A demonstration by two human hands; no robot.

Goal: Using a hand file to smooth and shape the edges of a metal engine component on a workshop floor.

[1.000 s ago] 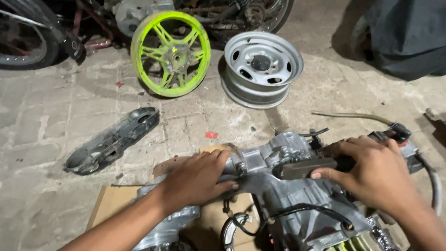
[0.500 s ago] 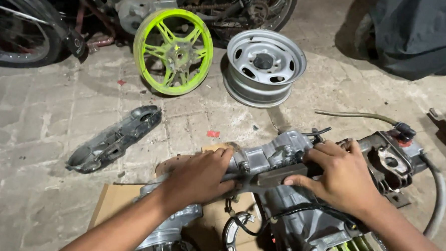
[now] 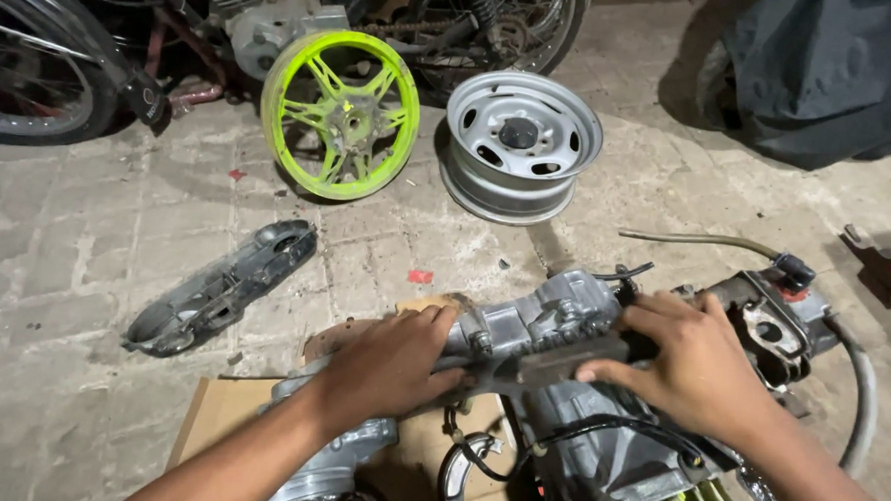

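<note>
The paved floor (image 3: 83,295) carries everything here: a motorcycle (image 3: 63,53) parked at the far edge, a neon-green alloy wheel (image 3: 339,113) leaning beside a silver steel rim (image 3: 520,144), and a dark crankcase cover (image 3: 219,286) lying apart to my left. Nearer me, the scooter engine (image 3: 570,386) rests on a sheet of cardboard (image 3: 220,411), its cylinder end off to the right with a hose (image 3: 861,379) curving round it. My left hand (image 3: 390,363) lies flat and spread on the left part of the casing, pressing rather than gripping. My right hand (image 3: 696,362) curls over the upper ridge of the casing, fingers closed round its edge. I judge this to be the steadying or repositioning step; any shift next calls for a firm two-handed hold and care that the black cable (image 3: 557,441) underneath does not snag.
</note>
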